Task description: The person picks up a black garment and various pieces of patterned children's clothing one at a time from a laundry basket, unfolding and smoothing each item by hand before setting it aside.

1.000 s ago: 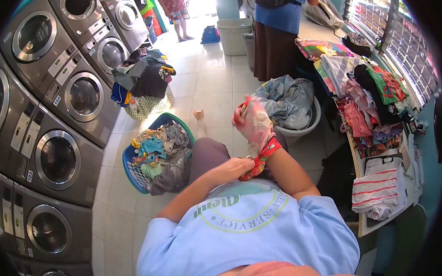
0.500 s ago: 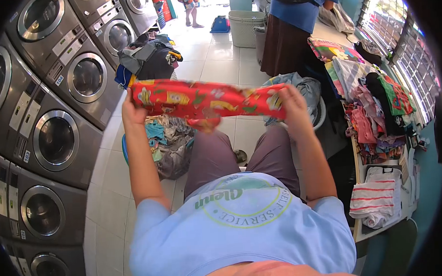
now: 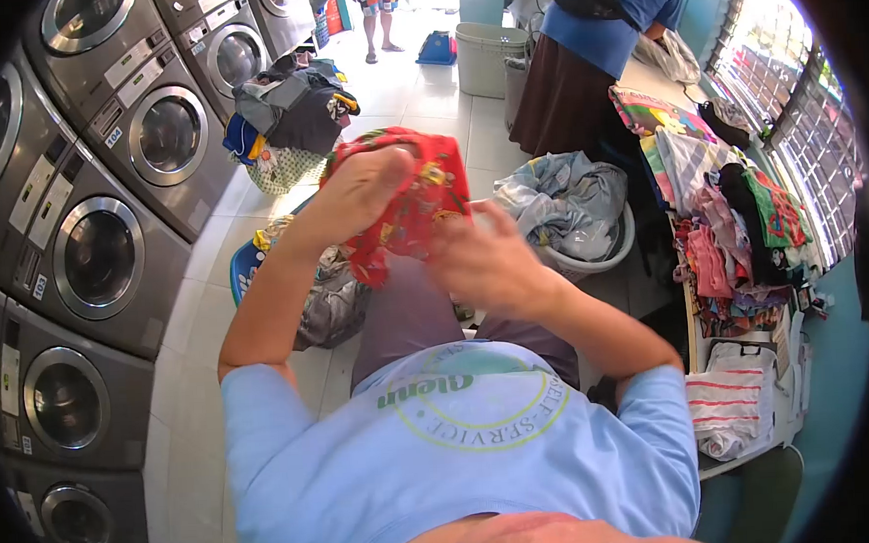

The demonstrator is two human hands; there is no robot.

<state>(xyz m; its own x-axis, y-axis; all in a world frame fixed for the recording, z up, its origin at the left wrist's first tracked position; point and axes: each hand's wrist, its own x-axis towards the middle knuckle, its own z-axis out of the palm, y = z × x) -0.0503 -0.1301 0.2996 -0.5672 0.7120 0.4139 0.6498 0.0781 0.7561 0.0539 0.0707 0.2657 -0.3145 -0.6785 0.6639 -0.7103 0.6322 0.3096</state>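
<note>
Your two hands, one red printed garment (image 3: 413, 206) — bunched at chest height above your lap. Left hand (image 3: 359, 189) closed over its top; right hand (image 3: 483, 261) pinches lower edge, fingertips partly hidden by cloth. Print too crumpled to read. Three laundry baskets on floor — blue one (image 3: 248, 271) mostly blocked by your arm.

The person wears a light blue short-sleeved T-shirt with a round green-and-yellow logo and grey-purple trousers.
</note>
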